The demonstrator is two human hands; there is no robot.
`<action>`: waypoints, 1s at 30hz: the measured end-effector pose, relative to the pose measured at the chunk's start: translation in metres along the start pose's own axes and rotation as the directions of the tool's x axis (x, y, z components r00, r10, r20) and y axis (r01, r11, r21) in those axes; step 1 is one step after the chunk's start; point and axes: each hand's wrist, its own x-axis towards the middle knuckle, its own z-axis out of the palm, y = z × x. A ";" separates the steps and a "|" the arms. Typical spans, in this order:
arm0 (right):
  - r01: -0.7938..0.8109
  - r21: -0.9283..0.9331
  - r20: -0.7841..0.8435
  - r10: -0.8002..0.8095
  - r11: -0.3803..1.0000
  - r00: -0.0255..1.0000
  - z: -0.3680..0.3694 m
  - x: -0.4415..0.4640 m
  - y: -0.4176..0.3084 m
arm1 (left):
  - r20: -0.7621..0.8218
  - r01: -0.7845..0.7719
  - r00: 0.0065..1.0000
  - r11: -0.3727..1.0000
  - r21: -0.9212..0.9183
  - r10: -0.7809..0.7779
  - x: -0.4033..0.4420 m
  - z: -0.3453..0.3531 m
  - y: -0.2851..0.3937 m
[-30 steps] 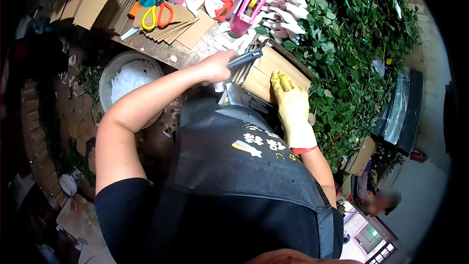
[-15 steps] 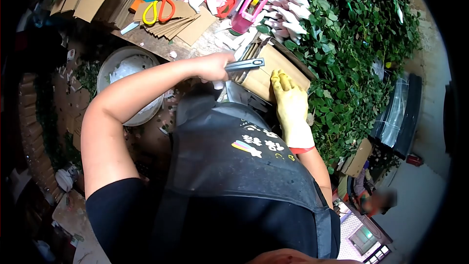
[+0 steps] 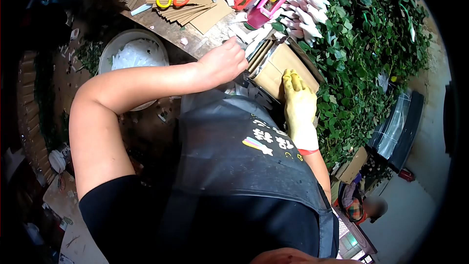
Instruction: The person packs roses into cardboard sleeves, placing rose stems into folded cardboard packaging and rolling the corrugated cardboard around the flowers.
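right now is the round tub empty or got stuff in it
Not empty: white pieces lie in the round tub; the left arm hides how full it is.

The left arm was bent sharply at the elbow, and its forearm was extended inward across the front. The bare left hand was curled, its palm hidden. The right arm was held closer in, the yellow-gloved right hand stretched forward, palm down, fingers extended and gathered loosely together.
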 end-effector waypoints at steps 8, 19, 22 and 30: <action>-0.032 0.002 0.030 0.032 0.999 0.999 0.002 -0.001 -0.002 | 0.284 -0.057 0.949 0.957 -0.283 0.140 0.035 0.002 -0.033; -0.118 0.015 0.117 0.116 0.993 0.986 -0.003 0.000 -0.008 | -0.155 0.019 0.988 1.000 -0.016 -0.021 0.067 0.072 -0.098; -0.131 0.029 0.117 0.127 0.991 0.985 -0.005 0.000 -0.009 | -0.180 -0.030 0.983 0.999 -0.016 0.027 0.087 0.080 -0.100; -0.152 0.060 0.041 0.150 0.986 0.988 -0.006 0.002 -0.013 | -0.325 -0.149 0.937 0.988 -0.041 0.128 0.109 0.085 -0.101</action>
